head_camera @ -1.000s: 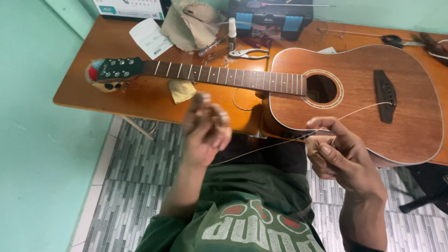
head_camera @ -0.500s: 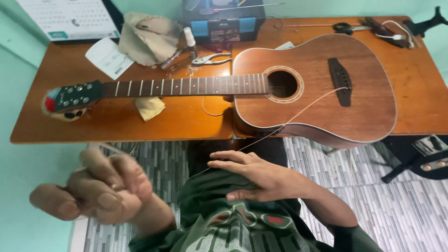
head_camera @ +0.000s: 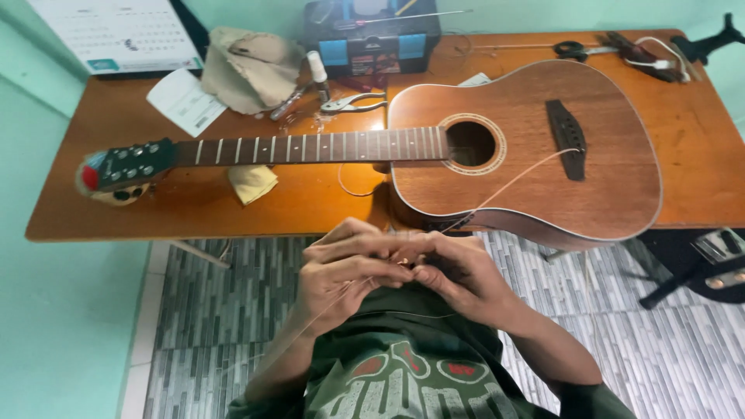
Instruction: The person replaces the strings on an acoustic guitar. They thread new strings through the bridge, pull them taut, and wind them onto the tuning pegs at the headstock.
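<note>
A brown acoustic guitar point(head_camera: 535, 147) lies flat on the wooden table point(head_camera: 310, 206), its headstock point(head_camera: 132, 163) to the left. A thin guitar string point(head_camera: 512, 182) runs from the bridge point(head_camera: 566, 140) down over the body's edge to my hands. My left hand point(head_camera: 341, 271) and my right hand point(head_camera: 458, 271) meet in front of my chest, just below the table edge. Both pinch the string between their fingertips. A loose length of the string trails down past my left forearm.
On the table behind the guitar are a blue and black toolbox point(head_camera: 372, 35), pliers point(head_camera: 353, 101), a small bottle point(head_camera: 317, 74), a beige cloth point(head_camera: 248, 66), paper point(head_camera: 182, 101) and scissors point(head_camera: 574, 50). A yellow cloth point(head_camera: 252, 182) lies under the neck. A chair base point(head_camera: 698, 271) stands at right.
My left hand has come in from the lower left to join my right hand on the string. The view has steadied.
</note>
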